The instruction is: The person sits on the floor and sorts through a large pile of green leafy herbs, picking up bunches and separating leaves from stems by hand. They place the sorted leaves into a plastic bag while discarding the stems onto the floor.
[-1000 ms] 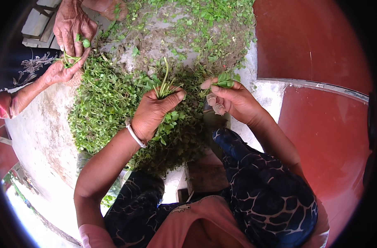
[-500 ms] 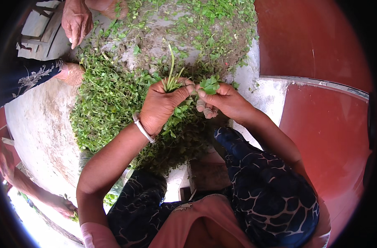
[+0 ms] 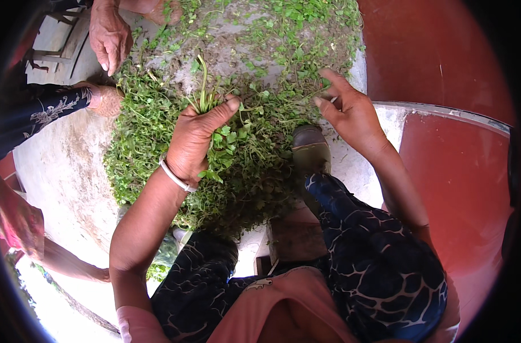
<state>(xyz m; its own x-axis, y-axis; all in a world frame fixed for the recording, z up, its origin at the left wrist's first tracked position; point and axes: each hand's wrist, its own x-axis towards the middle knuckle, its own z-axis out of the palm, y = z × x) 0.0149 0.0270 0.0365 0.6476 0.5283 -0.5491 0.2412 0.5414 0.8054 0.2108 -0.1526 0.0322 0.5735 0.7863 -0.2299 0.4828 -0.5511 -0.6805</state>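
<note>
The person's patterned trouser legs (image 3: 380, 251) are spread, and a boot (image 3: 310, 150) stands beside the pile of greens (image 3: 149, 123) on the floor, probably leaving room to reach it. Above the pile, the left hand (image 3: 194, 137) has its fingers closed around a bunch of stems (image 3: 204, 91), leaves hanging below, apparently keeping them together and leaving the right hand (image 3: 356, 117) free, its thumb and forefinger spread wide. Beyond, a co-worker's hand (image 3: 110, 43) hangs near the pile.

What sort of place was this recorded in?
Probably a rural yard or porch: a heap of leafy greens lies on a pale, dirt-streaked floor, with a boot at its edge.
</note>
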